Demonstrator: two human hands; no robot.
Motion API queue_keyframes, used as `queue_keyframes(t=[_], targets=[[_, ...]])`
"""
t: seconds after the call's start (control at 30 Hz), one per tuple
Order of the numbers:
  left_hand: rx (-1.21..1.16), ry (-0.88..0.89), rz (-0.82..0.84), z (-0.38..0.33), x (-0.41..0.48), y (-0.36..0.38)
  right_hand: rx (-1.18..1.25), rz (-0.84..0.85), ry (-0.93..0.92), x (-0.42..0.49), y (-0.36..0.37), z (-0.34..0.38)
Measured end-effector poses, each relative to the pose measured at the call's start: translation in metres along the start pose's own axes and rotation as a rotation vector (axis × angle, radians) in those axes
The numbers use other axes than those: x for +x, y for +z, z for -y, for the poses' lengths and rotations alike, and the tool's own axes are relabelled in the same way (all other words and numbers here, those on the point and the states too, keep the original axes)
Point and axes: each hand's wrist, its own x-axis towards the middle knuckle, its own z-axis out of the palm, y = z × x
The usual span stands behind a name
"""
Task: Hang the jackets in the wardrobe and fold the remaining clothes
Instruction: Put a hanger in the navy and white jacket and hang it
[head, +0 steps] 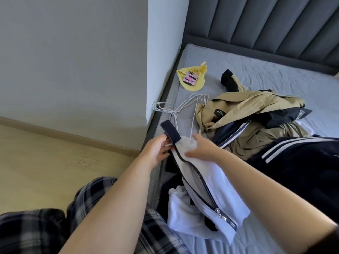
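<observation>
A person in plaid trousers (91, 208) is standing at the corner of a bed (275, 74), which is lying bare under a wrinkled grey cover. Both hands are working on a navy jacket (200, 180) that is lying inside out at the near edge of the mattress, showing its white lining and zip. The left hand (157, 151) is closing its grip on the edge just under the navy collar, and the right hand (201, 149) is bunching the lining in its grip right beside it.

White wire hangers (183, 107) are lying just beyond the collar, their hooks poking over the mattress edge. To the right, a beige jacket (247, 105) is sprawling over other dark clothes, with a striped navy garment (302, 162) lying nearer. Further up the bed, a pink phone (190, 78) is resting on a yellow cloth (194, 85). A padded grey headboard (266, 24) is running along the far side, a pale wall (73, 61) is jutting in at the corner, and light wooden floor (55, 162) is showing on the left.
</observation>
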Motion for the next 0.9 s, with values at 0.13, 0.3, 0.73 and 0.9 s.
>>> queue_keyframes(t=[0.13,0.3,0.73,0.9], targets=[[0.069,-0.056,-0.178,0.000,0.005,-0.012,0.184,0.021,0.045,0.005,0.006,-0.008],[0.302,-0.287,-0.301,0.012,0.009,-0.012,1.004,0.013,0.145,-0.003,-0.006,-0.015],[-0.276,-0.144,0.001,0.008,0.009,-0.006,1.123,0.282,-0.090,-0.021,-0.028,-0.016],[-0.202,-0.003,-0.119,-0.002,0.009,-0.011,-0.157,-0.494,-0.183,-0.009,-0.030,-0.034]])
